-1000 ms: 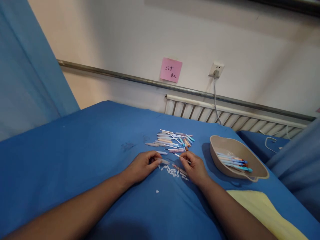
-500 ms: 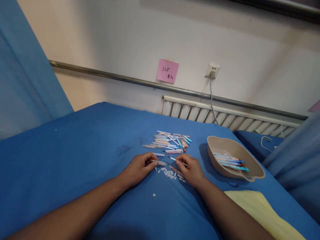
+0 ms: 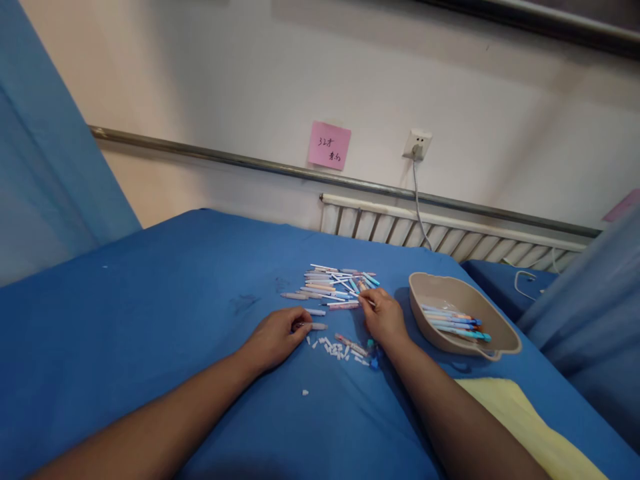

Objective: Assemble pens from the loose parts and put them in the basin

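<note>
1. Small white pieces (image 3: pixel 334 349) scattered on blue cloth (image 3: pixel 190 287).
2. Left hand (image 3: pixel 275 338): fingers closed on pale pen barrel (image 3: pixel 319 327), just beyond pieces.
3. Right hand (image 3: pixel 386 321): fingertips pinched on thin white refill (image 3: pixel 353 294).
4. Pile of pen parts (image 3: pixel 321 287) just beyond both hands.

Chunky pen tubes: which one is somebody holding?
The whitish tube poking out of the left hand; the heaped tubes behind it lie loose on the blue cloth.

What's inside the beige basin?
Several pens lie side by side in the basin, with blue and turquoise ends towards its right side. Some orange-brown shows among them. Whatever lies beneath the pens is covered, so I can't tell.
</note>
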Demonstrator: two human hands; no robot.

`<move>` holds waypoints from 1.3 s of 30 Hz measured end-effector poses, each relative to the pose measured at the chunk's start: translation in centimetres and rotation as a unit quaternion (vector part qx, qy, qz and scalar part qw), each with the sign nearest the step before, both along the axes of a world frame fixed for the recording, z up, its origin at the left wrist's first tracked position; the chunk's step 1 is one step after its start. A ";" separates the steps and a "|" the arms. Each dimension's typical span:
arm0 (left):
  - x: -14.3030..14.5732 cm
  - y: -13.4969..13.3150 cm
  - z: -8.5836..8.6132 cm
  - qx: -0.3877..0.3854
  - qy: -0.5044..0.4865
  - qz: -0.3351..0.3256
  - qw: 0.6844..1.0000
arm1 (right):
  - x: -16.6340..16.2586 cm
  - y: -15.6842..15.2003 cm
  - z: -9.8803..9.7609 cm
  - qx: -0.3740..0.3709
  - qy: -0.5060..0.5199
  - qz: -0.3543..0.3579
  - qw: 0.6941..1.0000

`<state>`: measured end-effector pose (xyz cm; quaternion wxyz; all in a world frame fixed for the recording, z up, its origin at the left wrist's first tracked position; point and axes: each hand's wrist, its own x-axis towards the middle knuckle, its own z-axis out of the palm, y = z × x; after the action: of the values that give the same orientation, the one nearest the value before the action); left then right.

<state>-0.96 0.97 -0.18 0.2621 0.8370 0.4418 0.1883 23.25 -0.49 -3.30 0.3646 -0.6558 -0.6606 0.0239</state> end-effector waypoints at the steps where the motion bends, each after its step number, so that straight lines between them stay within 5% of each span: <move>1: 0.0 0.1 0.0 -0.002 0.002 0.003 1.000 | 0.1 0.7 0.2 -0.014 -0.028 -0.009 0.999; 11: -0.7 0.3 -0.2 -0.026 -0.018 -0.005 0.999 | 0.7 5.6 0.3 -0.115 -0.155 -0.027 0.981; 29: -0.7 0.3 -0.3 -0.030 -0.024 -0.002 0.999 | 0.4 6.1 -0.6 -0.105 -0.125 0.033 0.986; 39: -0.8 0.4 -0.5 -0.028 -0.023 -0.006 0.999 | -0.9 6.1 1.4 -0.121 -0.266 0.097 0.951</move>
<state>-1.80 1.37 -0.69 0.2968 0.8272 0.4362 0.1934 22.35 5.61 -1.89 0.0890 -0.6101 -0.7864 -0.0364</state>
